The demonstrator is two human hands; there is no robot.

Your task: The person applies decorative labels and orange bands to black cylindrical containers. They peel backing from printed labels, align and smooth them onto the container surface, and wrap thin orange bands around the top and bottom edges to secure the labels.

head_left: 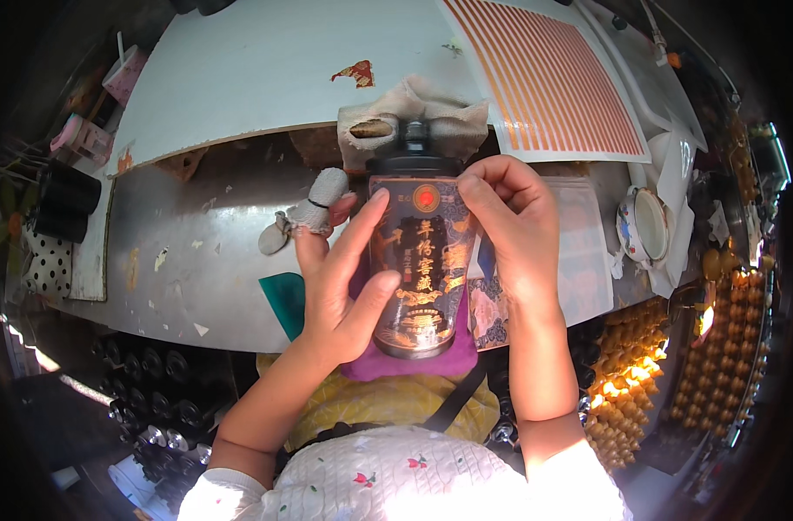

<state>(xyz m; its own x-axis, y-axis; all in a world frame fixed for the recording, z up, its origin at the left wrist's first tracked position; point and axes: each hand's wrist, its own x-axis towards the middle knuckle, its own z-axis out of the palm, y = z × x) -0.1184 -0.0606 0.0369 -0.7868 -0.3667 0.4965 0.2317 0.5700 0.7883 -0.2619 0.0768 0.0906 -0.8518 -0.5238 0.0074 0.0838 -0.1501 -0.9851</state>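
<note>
White knit top [388, 473]: nearest.
Rumpled cloth [361, 113]: crowds bottle's far end.
Striped sheet [544, 78]: far right.
Bottle [418, 247]: between hands, over purple cloth [467, 352].
Left hand [335, 291]: spread against bottle's left side.
Right hand [519, 230]: pinching label's [427, 273] upper-right edge.

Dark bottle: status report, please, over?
Left hand spread, touching dark bottle, left side. Right hand at its upper right edge. Only hands overlap its front.
</note>
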